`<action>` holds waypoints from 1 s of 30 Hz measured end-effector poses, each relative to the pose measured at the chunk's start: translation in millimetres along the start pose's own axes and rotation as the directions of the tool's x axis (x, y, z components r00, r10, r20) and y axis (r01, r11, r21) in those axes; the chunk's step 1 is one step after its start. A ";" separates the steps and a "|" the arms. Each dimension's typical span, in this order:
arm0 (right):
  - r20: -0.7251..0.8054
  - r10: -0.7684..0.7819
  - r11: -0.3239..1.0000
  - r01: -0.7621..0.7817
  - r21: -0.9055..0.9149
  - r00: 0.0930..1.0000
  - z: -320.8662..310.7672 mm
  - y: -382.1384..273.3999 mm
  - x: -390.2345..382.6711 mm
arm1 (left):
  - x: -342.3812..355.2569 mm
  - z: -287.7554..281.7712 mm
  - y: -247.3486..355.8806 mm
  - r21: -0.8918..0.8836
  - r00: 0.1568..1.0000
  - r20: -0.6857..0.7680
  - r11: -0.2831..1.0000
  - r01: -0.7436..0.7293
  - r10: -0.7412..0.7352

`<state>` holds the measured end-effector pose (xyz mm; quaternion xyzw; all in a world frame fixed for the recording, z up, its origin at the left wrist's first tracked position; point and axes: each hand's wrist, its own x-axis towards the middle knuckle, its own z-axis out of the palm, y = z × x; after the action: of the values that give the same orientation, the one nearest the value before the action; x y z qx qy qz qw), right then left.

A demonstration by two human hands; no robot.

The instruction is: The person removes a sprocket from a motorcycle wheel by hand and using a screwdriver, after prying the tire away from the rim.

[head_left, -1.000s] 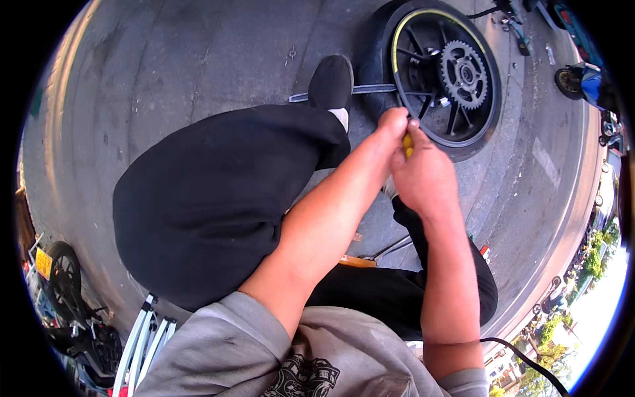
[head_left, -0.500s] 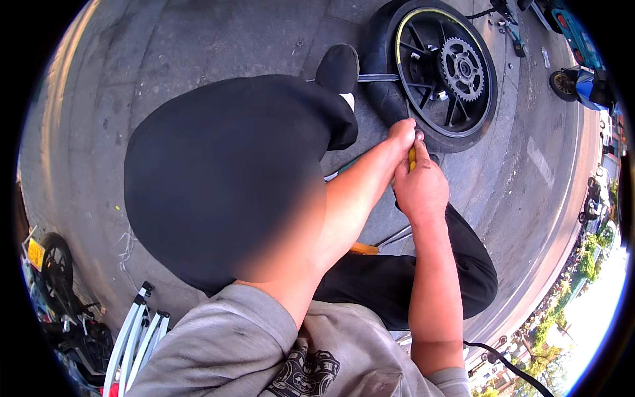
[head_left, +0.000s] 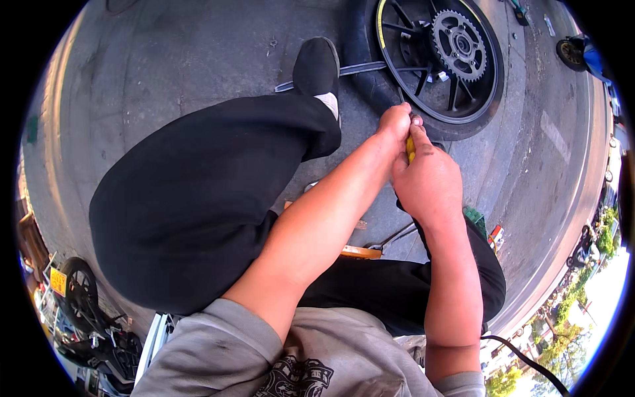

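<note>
While the right hand (head_left: 431, 180) grips a yellow-handled tool (head_left: 411, 151), its fingers wrapped snugly round with one stretched along the handle, the left hand (head_left: 395, 124) is right there beside it, fingers curled in at the near edge of the tyre (head_left: 368, 83). What that left hand has hold of, if anything, I cannot tell (the knuckles hide it from this angle). The two hands meet, or very nearly, and the tool's working end is out of sight between them.

Just beyond sits the motorcycle wheel (head_left: 454, 96), flat on the pavement (head_left: 218, 49), its toothed sprocket (head_left: 439, 45) facing up and the tyre bulging out past the rim on the left. Across the tyre goes a long metal bar (head_left: 360, 69), one end at the rim, the other poking out past the black shoe (head_left: 316, 67), which covers its middle.
</note>
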<state>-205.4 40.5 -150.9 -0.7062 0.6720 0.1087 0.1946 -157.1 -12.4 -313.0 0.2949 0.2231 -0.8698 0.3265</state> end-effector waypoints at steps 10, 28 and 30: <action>-0.002 0.184 0.983 -0.184 0.013 0.983 24.1 35.9 -75.0 | 18.9 -2.1 -82.4 0.192 0.996 -0.090 0.981 0.002 0.015; 0.125 0.078 0.985 -0.057 -0.162 0.989 -28.2 65.2 -7.2 | 66.9 18.0 -74.1 -0.097 0.995 -0.084 0.995 0.036 -0.045; -0.091 -0.015 0.995 0.006 -0.096 0.996 12.1 84.3 -34.0 | 51.5 14.3 -80.8 -0.015 0.997 -0.053 0.998 0.061 -0.061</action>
<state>-290.2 74.7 -158.5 -0.7225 0.6705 0.1070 0.1301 -250.5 12.3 -320.8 0.3091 0.2463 -0.8697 0.2956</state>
